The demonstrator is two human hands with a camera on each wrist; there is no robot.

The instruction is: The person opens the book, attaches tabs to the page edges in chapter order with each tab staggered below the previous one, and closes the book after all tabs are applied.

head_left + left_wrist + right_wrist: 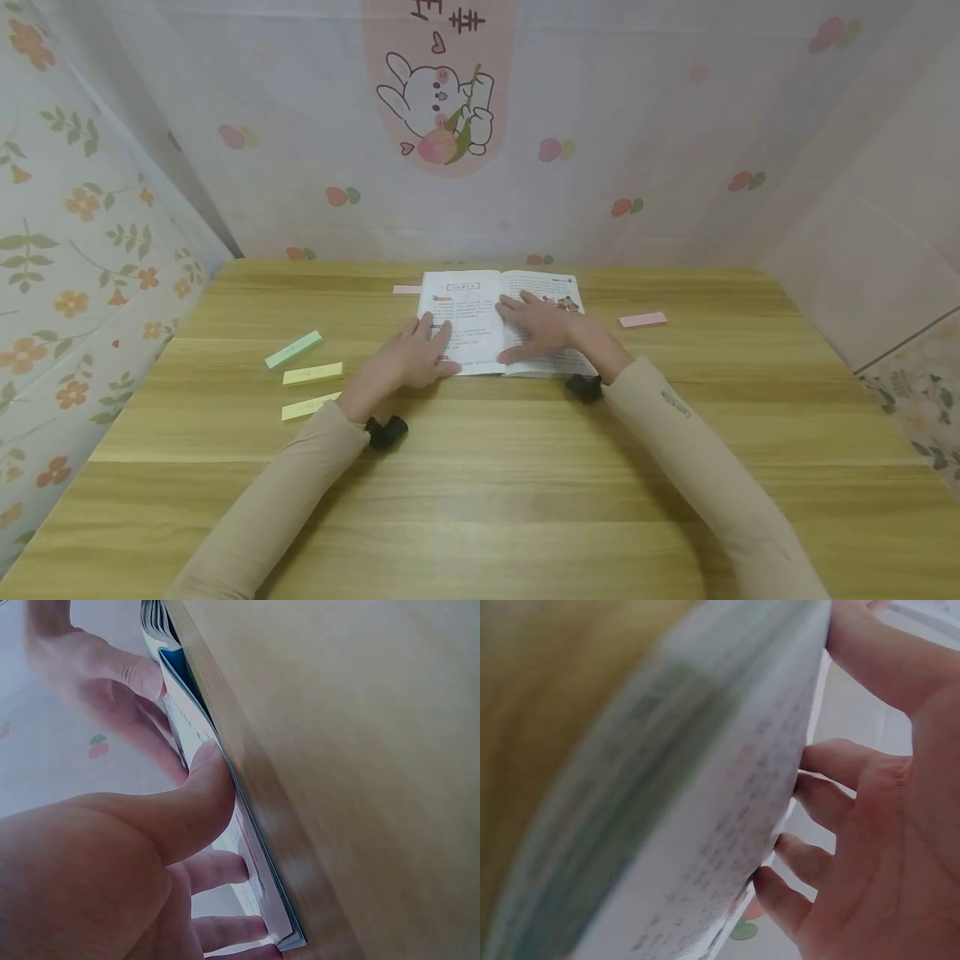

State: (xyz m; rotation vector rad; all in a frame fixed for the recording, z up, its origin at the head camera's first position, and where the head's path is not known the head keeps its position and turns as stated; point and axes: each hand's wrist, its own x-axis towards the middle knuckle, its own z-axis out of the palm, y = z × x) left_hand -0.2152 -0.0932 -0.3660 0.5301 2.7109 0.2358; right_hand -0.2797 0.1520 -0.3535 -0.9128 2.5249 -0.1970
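An open book (pixel 480 340) with printed text and small coloured pictures lies flat at the far middle of the table. My left hand (pixel 415 356) rests on the left page near its lower left corner, fingers spread. On the right page lies my right hand (pixel 542 325), its fingertips and thumb pointing toward the centre fold. The left wrist view shows my left thumb (pixel 214 772) pressing near the book's near edge. In the right wrist view my right fingers (pixel 780 896) touch the page surface, and the thick stack of page edges (pixel 630 795) is blurred.
On the left lie a green paper strip (pixel 293 350) and two yellow strips (pixel 312 374); the left sleeve partly covers the nearer one. A pink strip (pixel 642 320) lies right of the book, another pink strip (pixel 407 289) at its upper left. A patterned curtain (pixel 637 125) hangs behind the table.
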